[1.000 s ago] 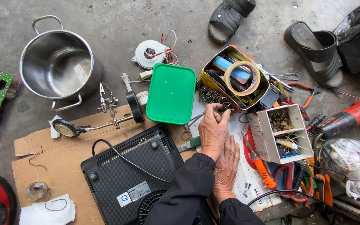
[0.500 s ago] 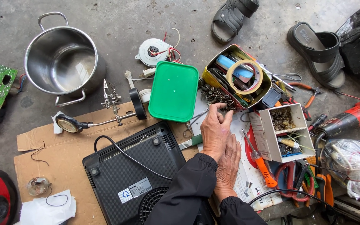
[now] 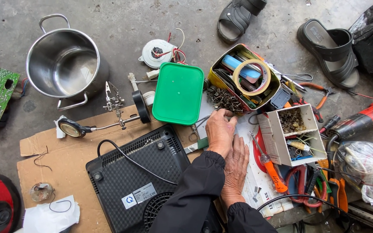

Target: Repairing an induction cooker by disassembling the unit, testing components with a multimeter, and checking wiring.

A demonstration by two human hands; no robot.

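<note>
We've got the upturned cooktop point(image 3: 139, 181) on the cardboard sheet point(image 3: 61, 159), with the lid point(image 3: 178, 93) just beyond it and the pot point(image 3: 63, 62) farther left. Right of the lid sits the tin of tape rolls point(image 3: 244, 77); the screw pile point(image 3: 224, 99) lies between them, the divided box point(image 3: 292, 133) to the right.

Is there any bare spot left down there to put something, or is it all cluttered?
Bare concrete lies along the top, between the steel pot and the sandals. The cardboard left of the black appliance is mostly free. Around the hands, left and right, and right of them past the white box, tools crowd everything.
</note>
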